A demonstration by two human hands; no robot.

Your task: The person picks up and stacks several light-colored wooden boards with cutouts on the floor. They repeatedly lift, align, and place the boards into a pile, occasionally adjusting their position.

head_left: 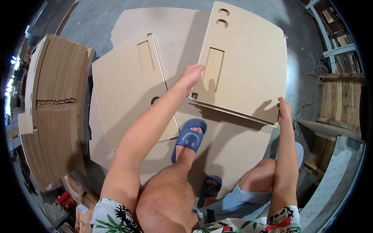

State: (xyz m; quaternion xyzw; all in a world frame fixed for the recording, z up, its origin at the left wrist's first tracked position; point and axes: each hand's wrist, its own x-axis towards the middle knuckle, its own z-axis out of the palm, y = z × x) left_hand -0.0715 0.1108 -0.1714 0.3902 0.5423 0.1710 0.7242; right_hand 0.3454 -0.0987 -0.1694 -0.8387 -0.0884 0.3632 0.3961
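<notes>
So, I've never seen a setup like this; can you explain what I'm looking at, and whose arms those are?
There is no machine: those are a person's bare arms. The picture comes from a wide fisheye camera on that person's head, looking down, so straight edges bend near the rim.

The left hand grips the near-left side of a tan fibreboard-like panel with two round cutouts and a rectangular recess; the right hand holds its near-right corner. A similar panel lies to the left, on a large flat sheet over the floor. One blue slide sandal stands on that sheet, and stacked boards rise at far left.
</notes>
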